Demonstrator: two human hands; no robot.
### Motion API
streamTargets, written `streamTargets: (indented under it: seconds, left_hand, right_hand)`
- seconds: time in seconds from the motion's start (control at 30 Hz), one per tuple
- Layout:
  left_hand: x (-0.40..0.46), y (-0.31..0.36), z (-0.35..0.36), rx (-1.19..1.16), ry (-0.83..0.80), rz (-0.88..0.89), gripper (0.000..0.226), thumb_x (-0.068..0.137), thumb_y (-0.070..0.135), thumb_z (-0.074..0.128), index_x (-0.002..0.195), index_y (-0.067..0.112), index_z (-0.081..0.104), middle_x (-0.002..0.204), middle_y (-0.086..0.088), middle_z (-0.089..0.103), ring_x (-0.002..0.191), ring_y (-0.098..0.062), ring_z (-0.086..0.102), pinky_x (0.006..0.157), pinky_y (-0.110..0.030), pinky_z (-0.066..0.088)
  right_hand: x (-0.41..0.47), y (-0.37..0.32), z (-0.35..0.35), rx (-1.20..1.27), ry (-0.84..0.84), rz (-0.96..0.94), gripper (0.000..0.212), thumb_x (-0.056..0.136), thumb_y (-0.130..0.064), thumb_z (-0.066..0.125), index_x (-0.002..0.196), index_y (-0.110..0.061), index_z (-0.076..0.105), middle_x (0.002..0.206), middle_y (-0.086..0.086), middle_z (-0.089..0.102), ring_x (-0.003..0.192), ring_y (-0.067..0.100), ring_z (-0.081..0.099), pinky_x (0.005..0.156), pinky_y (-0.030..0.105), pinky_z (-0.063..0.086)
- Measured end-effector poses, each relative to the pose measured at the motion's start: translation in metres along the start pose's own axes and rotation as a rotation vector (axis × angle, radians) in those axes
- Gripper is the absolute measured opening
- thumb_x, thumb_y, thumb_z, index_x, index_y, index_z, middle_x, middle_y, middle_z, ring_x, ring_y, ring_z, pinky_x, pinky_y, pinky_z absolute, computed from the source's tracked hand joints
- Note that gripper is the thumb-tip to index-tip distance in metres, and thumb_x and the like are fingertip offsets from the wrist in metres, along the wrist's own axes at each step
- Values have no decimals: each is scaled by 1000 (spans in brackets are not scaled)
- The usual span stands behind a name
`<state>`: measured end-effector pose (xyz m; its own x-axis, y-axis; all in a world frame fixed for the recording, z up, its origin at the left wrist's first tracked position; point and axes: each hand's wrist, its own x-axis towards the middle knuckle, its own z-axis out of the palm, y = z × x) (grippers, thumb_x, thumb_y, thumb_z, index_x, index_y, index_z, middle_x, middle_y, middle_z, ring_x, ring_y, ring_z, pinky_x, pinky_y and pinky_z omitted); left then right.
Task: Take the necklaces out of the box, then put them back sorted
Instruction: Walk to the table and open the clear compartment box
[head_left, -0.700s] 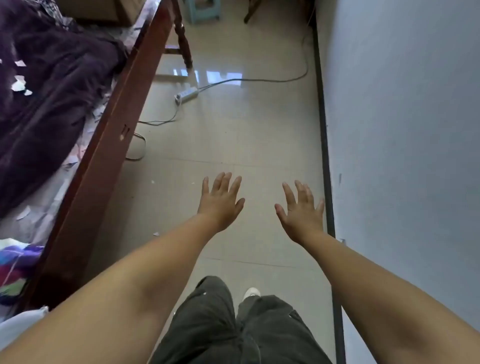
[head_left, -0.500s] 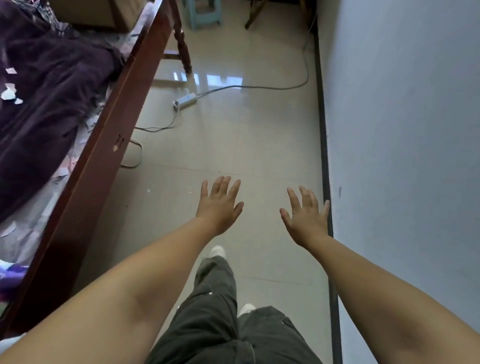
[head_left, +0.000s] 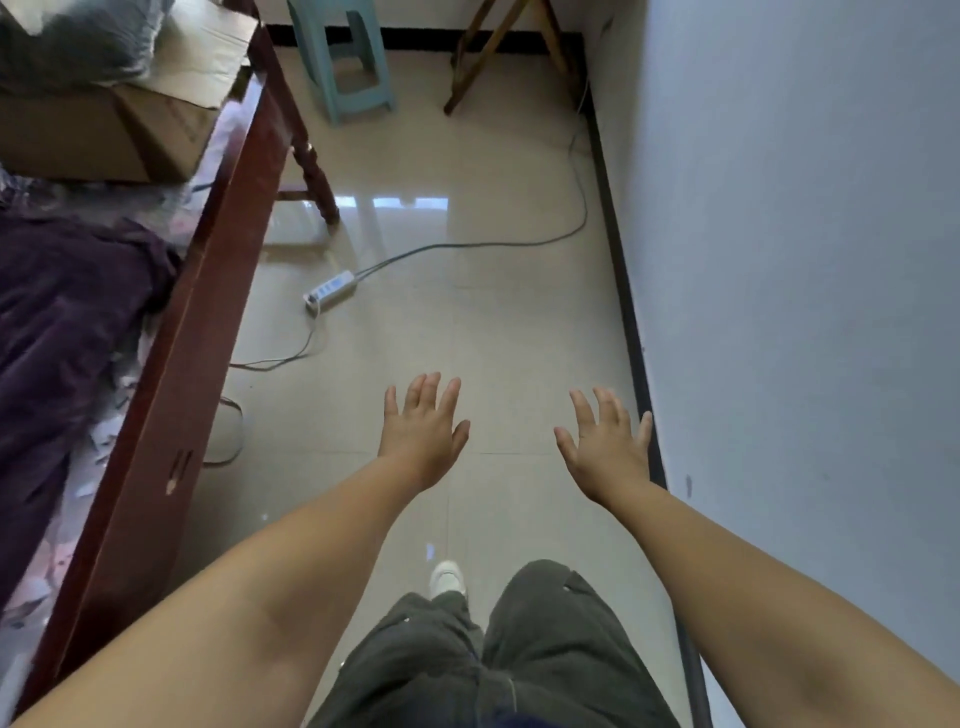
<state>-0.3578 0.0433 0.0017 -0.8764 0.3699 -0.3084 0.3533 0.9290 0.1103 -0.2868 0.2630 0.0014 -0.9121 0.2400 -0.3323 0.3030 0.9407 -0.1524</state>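
My left hand (head_left: 422, 434) and my right hand (head_left: 608, 447) are stretched out in front of me over the tiled floor, palms down, fingers spread, holding nothing. No necklaces and no jewellery box show in the head view. A brown cardboard box (head_left: 124, 119) with open flaps sits on the bed at the upper left, far from both hands.
A dark red wooden bed frame (head_left: 197, 332) runs along the left, with a purple blanket (head_left: 62, 332) on it. A white power strip (head_left: 330, 290) and its cables lie on the floor ahead. A teal stool (head_left: 343, 57) and wooden legs (head_left: 498, 47) stand at the back. A pale wall (head_left: 805, 312) is on the right.
I have stepped forward along the floor; the bed's far end, the cardboard box and the stool have come into view. Both hands stay open and spread.
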Motion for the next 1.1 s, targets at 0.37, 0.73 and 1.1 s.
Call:
streamTargets:
  seconds: [0.37,0.73,1.1]
  left_hand:
    - [251,22,-82,51,41,61,60,98,44,22,148,20,0,158,-9,6,145,-23,-2,115,-52,-2]
    - [462,13,-161,-37,47,-92,60,98,44,26,148,21,2,158,-7,7,145,-22,0,116,-51,-2]
    - [724,-78,-276,10,81,-50,58,98,43,25,148,20,4,158,-8,8,145,-22,0,115,-51,-1]
  right_hand:
    - [240,40,-93,15,32,29,59,98,-48,24,150,-29,4,161,5,1,147,23,-4,114,60,-2]
    - [487,39,-177,-64,-20,-73,59,97,-50,24,150,-30,7,160,5,5,147,22,-1,113,59,-2]
    - [742,-41,-273,7,40,-40,59,98,-49,24,150,-30,6,160,4,5,147,22,0,114,59,0]
